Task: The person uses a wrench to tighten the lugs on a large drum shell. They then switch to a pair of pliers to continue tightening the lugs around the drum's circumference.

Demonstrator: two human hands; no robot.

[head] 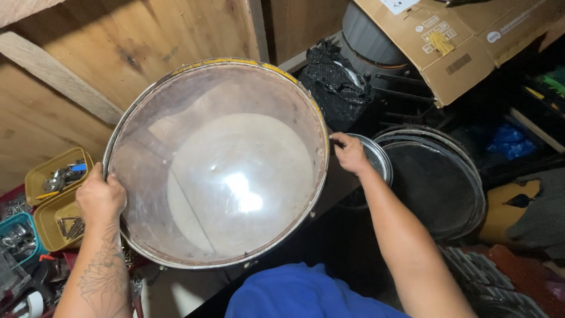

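Both hands (100, 197) gripping large clear-skinned drumhead (218, 165), metal-rimmed, scuffed, tilted.

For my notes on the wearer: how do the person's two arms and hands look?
Both forearms are bare, without sleeves, gloves or a watch. The left forearm bears a dark line-drawn flower tattoo; the right forearm shows none. No rings visible on the left hand or the right hand.

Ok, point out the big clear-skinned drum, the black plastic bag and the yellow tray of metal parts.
Big clear-skinned round drum (235, 176): head view, middle of skin.
Crumpled black plastic bag (335, 82): head view, its middle.
Yellow tray of metal parts (44, 171): head view, near rim.
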